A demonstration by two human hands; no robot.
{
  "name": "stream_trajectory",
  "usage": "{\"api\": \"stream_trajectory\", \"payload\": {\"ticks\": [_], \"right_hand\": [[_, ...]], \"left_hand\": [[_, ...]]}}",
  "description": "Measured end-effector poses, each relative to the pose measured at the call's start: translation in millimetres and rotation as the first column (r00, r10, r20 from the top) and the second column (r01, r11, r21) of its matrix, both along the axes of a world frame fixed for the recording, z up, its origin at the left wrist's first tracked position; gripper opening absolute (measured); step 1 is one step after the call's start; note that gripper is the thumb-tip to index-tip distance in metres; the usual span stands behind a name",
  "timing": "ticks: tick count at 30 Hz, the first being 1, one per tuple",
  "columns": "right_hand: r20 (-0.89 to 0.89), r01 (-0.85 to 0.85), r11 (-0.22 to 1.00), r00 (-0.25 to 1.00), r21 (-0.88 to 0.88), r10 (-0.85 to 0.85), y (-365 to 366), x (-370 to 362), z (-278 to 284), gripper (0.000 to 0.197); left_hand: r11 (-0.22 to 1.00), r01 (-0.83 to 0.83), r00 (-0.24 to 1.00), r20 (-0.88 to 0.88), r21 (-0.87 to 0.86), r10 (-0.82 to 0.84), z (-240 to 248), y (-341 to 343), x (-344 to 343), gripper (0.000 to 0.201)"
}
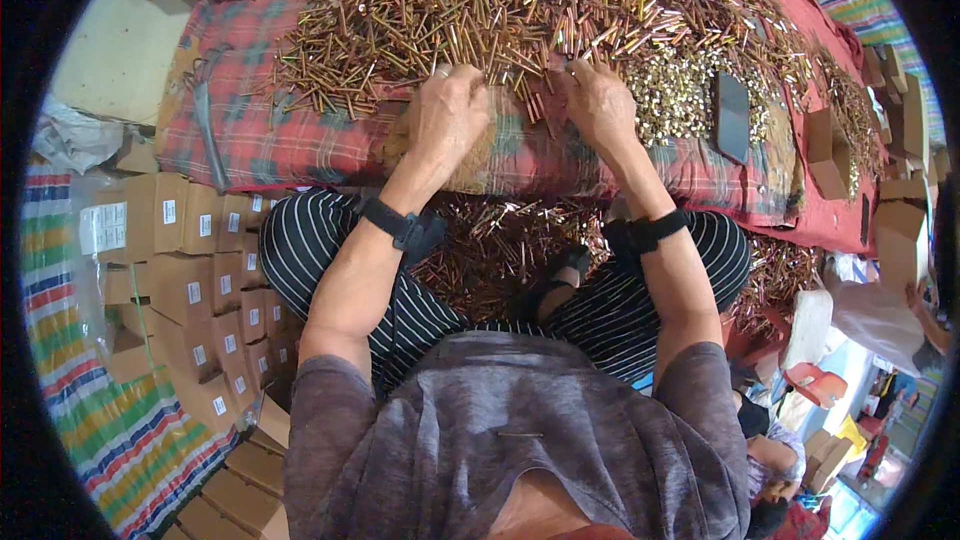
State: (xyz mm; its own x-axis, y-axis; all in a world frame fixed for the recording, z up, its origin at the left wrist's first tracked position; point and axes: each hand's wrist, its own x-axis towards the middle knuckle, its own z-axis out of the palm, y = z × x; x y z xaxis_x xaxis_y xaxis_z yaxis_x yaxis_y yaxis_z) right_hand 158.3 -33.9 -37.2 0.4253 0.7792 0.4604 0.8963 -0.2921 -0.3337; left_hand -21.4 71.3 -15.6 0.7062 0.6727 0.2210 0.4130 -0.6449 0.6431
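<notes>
Both my forearms reach over the near edge of the bench [335, 155], elbows out wide, a black band [402, 227] around each wrist, and my hands slant in toward each other without touching. My left hand [447, 115] lies back up, knuckles bent, its fingertips at the near fringe of the brassy metal rods [470, 15], which heap toward the bench's far edge. My right hand [602, 110] mirrors it, fingers curled forward and down by the same fringe, just left of the small shiny pieces [675, 90]. Fingers and thumbs seem drawn close on both hands — but my own knuckles cover the tips, so I cannot tell whether either grip is clamped on a rod. A dark flat slab [732, 118] lies toward the bench's right end.
</notes>
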Motion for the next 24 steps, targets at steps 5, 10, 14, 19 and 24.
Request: {"api": "stream_trajectory", "payload": {"ticks": [5,10,14,19,24], "right_hand": [[0.103,0.038,0.997,0.994,-0.073,-0.030,12,6,-17,0.015],[0.037,0.069,0.997,0.997,-0.041,-0.067,10,6,-18,0.015],[-0.113,0.090,0.981,0.987,-0.174,-0.110,-2,-7,1,0.018],[-0.069,-0.031,0.985,0.997,-0.170,0.019,-19,-9,-1,0.018],[-0.096,-0.050,0.989,0.995,-0.139,0.037,-24,-32,26,0.015]], "left_hand": [[0.911,-0.191,0.976,-0.032,0.365,0.217,-11,19,3,0.024],[0.931,-0.148,0.984,-0.046,0.334,0.173,-18,25,6,0.025],[0.938,-0.065,0.988,-0.109,0.340,0.108,-12,22,0,0.019],[0.945,-0.004,0.997,-0.071,0.328,0.029,-15,20,-5,0.014],[0.863,-0.006,0.971,0.210,0.505,-0.116,11,4,-9,0.016]]}}
